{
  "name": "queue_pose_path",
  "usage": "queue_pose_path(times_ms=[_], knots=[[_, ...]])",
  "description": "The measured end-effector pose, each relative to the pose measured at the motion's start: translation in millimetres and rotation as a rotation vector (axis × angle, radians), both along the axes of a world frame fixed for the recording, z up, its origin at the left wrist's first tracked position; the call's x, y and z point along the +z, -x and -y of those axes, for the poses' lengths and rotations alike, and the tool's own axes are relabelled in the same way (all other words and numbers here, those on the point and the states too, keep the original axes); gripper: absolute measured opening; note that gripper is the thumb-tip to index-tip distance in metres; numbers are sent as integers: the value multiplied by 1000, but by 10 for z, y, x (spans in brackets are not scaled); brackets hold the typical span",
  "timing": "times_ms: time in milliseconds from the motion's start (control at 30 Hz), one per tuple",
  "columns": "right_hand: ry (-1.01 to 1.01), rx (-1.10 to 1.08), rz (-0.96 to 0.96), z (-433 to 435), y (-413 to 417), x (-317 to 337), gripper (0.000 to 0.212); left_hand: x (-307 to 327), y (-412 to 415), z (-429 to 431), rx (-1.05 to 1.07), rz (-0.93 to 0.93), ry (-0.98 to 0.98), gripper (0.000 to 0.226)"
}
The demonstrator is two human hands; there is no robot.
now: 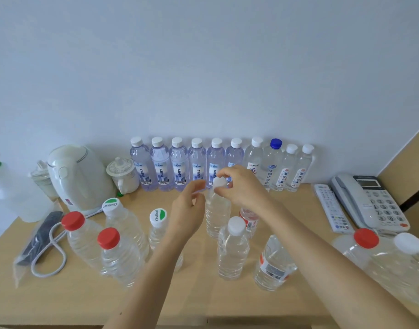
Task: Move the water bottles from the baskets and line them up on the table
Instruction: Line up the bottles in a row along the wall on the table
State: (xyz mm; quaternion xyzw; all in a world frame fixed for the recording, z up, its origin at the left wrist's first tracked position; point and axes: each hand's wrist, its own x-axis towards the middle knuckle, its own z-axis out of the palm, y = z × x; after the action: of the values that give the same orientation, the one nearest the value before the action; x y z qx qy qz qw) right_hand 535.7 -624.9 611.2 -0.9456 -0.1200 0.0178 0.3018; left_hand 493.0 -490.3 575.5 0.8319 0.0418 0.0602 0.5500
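Clear bottle (pixel 216 218) upright on surface (pixel 85 302) | right hand (pixel 244 186) pinches its cap (pixel 219 182) | left hand (pixel 187 210) curled beside, grip unclear | step: placing; next, likely align it.

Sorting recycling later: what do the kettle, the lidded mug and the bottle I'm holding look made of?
Kettle: probably glossy white plastic, soft highlights on its shell. Mug: likely glazed ceramic, shiny pale surface, thick handle. Held bottle: clear thin plastic, ribbed see-through wall, white cap.
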Motion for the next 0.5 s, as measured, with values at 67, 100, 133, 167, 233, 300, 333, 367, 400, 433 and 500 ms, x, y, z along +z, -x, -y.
queue_pose_path(times_ms=[67, 100, 133, 167, 233, 300, 333, 367, 400, 433, 500], knots=[[60, 7, -1, -49, -54, -29, 36, -111, -13, 22, -6, -24, 28, 37], [93, 5, 5, -75, -80, -36, 37, -169, -20, 39, -6, -37, 46, 38], [133, 2, 8, -105, -105, -41, 38, -221, -22, 55, -10, -52, 53, 38], [183, 1, 1, -140, -137, -58, 38, -271, -24, 69, -15, -72, 53, 38], [291, 9, -10, -211, -185, -58, 30, -322, -21, 88, -18, -95, 63, 39], [351, 26, -10, -258, -267, -21, 25, -345, -63, 85, -3, -94, 94, 43], [356, 44, -12, -264, -317, 6, 25, -341, -93, 79, 7, -89, 112, 45], [347, 67, -20, -255, -362, 37, 25, -342, -136, 72, 15, -86, 134, 46], [327, 103, -31, -237, -397, 69, 24, -352, -174, 70, 20, -86, 149, 48], [305, 145, -50, -215, -425, 96, 24, -373, -211, 73, 22, -92, 150, 50], [265, 225, -98, -170, -486, 135, 23, -445, -266, 88, 2, -118, 112, 56]])
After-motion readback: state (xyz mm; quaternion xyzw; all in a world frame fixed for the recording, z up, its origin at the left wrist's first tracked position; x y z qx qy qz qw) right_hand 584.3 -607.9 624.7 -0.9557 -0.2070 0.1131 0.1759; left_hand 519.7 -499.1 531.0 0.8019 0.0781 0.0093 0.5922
